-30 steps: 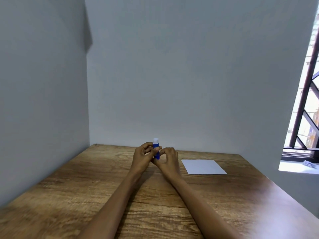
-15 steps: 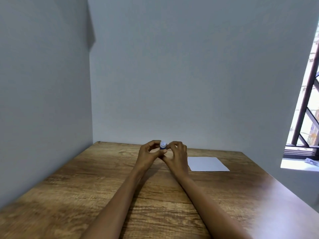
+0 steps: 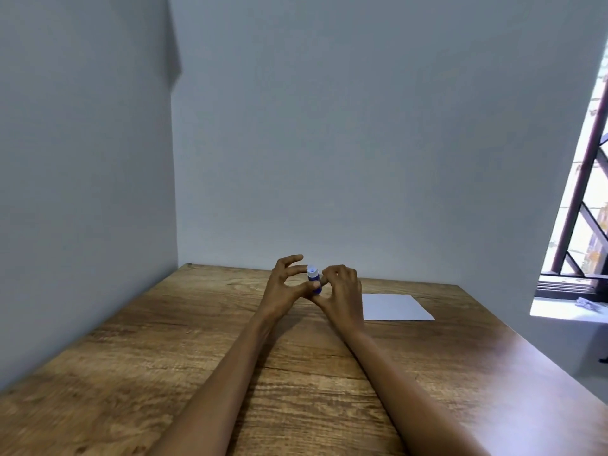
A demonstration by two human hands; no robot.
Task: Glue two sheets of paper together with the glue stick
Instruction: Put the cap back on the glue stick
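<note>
A small blue glue stick (image 3: 313, 277) with a pale cap end stands nearly upright between both hands, above the far middle of the wooden table (image 3: 164, 373). My left hand (image 3: 284, 287) pinches it with thumb and forefinger, the other fingers spread. On the stick's right side my right hand (image 3: 342, 291) grips its lower part with curled fingers. White paper (image 3: 394, 307) lies flat on the table just right of my right hand; I cannot tell whether it is one sheet or two stacked.
Grey walls close in the table at the back and on the left. A barred window (image 3: 579, 209) with a bright sill (image 3: 566, 309) is at the right, past the table's right edge.
The stick was upright, tipped its cap toward the camera, and now stands nearly upright again. Both hands stayed on it at the same spot. My left hand's fingers have spread.
</note>
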